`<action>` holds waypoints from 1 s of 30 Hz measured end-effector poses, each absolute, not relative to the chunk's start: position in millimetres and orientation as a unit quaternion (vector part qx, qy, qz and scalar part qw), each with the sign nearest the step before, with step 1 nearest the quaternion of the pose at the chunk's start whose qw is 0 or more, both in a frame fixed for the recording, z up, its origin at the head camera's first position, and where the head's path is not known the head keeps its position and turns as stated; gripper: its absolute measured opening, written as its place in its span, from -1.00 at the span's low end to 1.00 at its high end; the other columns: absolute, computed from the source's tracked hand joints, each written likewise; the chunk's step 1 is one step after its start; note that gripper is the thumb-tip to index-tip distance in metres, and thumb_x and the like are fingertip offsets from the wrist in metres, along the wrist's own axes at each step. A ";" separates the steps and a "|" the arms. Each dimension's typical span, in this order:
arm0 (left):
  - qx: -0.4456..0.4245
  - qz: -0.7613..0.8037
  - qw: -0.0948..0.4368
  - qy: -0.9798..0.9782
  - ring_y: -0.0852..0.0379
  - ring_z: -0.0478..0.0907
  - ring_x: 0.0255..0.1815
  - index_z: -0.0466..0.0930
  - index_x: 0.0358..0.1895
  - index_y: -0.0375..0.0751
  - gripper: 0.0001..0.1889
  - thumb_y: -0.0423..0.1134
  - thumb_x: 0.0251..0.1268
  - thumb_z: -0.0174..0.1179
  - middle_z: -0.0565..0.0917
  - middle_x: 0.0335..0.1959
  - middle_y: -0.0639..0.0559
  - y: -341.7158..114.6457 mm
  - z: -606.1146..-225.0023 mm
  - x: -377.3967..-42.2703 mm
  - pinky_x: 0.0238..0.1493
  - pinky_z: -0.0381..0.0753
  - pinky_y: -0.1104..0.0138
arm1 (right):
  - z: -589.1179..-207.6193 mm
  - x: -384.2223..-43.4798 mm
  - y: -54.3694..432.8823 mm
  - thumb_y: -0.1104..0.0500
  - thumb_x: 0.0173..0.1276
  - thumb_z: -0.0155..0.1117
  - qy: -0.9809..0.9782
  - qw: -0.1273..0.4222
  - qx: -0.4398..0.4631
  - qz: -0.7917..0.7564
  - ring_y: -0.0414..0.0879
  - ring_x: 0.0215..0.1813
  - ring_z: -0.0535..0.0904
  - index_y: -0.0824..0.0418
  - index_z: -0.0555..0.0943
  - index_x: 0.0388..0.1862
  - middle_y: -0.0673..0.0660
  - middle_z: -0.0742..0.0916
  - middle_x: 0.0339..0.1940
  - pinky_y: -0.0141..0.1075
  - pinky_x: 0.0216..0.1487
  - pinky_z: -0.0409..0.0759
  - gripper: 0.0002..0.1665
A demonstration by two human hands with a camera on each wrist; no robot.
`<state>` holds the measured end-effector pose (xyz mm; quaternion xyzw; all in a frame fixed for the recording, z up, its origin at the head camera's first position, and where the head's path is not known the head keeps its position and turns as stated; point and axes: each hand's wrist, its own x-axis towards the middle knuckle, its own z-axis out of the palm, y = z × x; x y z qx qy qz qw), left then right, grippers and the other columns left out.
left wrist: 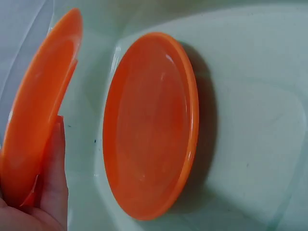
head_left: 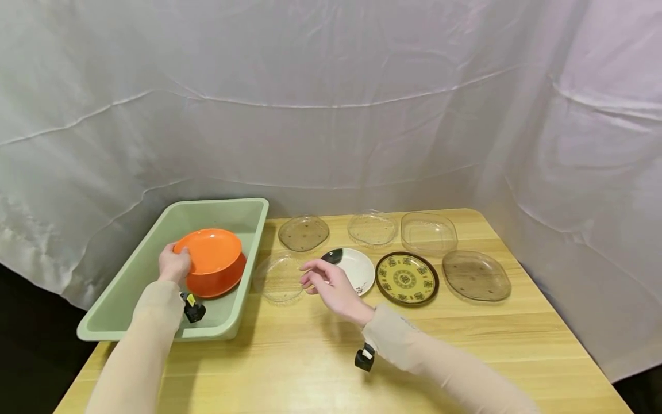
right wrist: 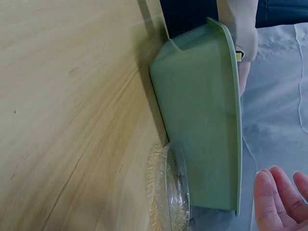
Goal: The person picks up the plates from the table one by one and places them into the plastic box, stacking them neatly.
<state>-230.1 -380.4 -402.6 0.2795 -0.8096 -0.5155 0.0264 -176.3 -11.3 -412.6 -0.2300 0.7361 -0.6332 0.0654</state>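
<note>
My left hand (head_left: pixel 174 264) grips the left edge of an orange plate (head_left: pixel 211 250), holding it over the green tub (head_left: pixel 248 244). Below it a second orange plate (left wrist: pixel 151 127) lies on the tub's floor, partly covered in the head view. In the left wrist view the thumb and fingers pinch the held plate (left wrist: pixel 41 106) at its rim. My right hand (head_left: pixel 338 292) hovers above the table with fingers loosely bent and nothing in them. It is close to a clear plate (head_left: pixel 281 279) and a white plate (head_left: pixel 359 269) with a black patch, which it partly overlaps in the head view.
A yellow patterned plate with a dark rim (head_left: pixel 407 279) lies right of the white one. A brown see-through plate (head_left: pixel 476 276) is at far right. Along the back are another brown plate (head_left: pixel 303 233) and two clear plates (head_left: pixel 372 228). A grey curtain (head_left: pixel 331 144) hangs behind the table.
</note>
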 end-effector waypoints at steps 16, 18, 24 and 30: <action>0.277 -0.508 -0.014 -0.815 0.21 0.46 -0.57 -0.08 0.58 -0.44 -0.39 -0.22 0.60 -0.28 0.46 -0.21 -0.22 -388.0 -418.5 -232.4 -0.52 0.62 0.37 | -417.5 -171.3 -19.0 0.35 0.51 -0.06 0.731 0.081 -0.242 -0.632 0.32 -0.02 0.69 0.46 0.52 0.15 0.49 0.70 -0.07 -0.15 0.02 0.78 -0.65; 0.274 -0.501 -0.018 -0.821 0.20 0.46 -0.56 -0.09 0.57 -0.46 -0.39 -0.24 0.59 -0.29 0.47 -0.16 -0.29 -387.9 -418.9 -232.1 -0.52 0.61 0.38 | -418.1 -170.6 -20.0 0.35 0.51 -0.07 0.731 0.084 -0.243 -0.632 0.31 -0.02 0.69 0.47 0.52 0.15 0.50 0.69 -0.06 -0.18 0.01 0.78 -0.65; 0.263 -0.490 -0.046 -0.830 0.17 0.46 -0.53 -0.20 0.59 -0.45 -0.37 -0.26 0.58 -0.36 0.33 0.20 -0.50 -390.2 -421.6 -232.8 -0.50 0.62 0.38 | -421.3 -169.9 -20.7 0.35 0.51 -0.07 0.730 0.088 -0.235 -0.636 0.27 -0.03 0.70 0.46 0.53 0.13 0.47 0.71 -0.07 -0.22 -0.01 0.78 -0.66; 0.273 -0.474 -0.040 -0.836 -0.05 0.45 -0.23 -0.15 0.58 -0.48 -0.32 -0.33 0.43 -0.31 0.21 0.38 -0.52 -392.5 -424.2 -230.6 -0.50 0.55 0.44 | -423.3 -168.2 -21.1 0.35 0.51 -0.08 0.729 0.096 -0.231 -0.637 0.27 -0.03 0.70 0.47 0.53 0.13 0.44 0.72 -0.07 -0.26 -0.03 0.78 -0.66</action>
